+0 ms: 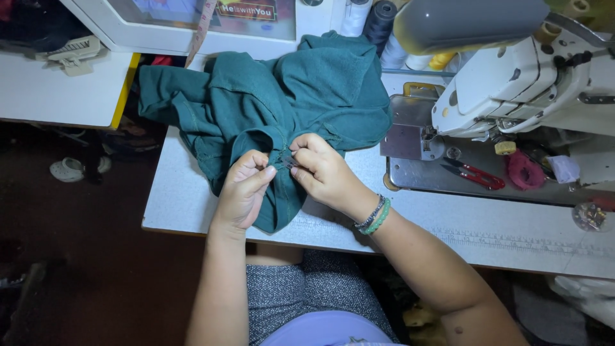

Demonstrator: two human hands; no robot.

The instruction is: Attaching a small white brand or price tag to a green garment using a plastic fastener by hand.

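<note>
From the head camera, both hands work at the near edge of a dark green garment (269,96) heaped on the white sewing table (186,205). The left hand (242,191) is closed, thumb and fingers pinching a fold of the cloth; the right hand (323,170), wearing bead bracelets (375,216), is closed too, pinching a small dark piece, too small to identify, at the same seam. To my eye the work goes best with the cloth kept taut between the two pinches and the fingertips close together.

To the right stands a white sewing machine (512,90), with red thread snips (475,175) and a red pincushion (524,172) on its metal bed. Thread cones (378,19) stand behind. The bunched cloth hides the rest of the seam.
</note>
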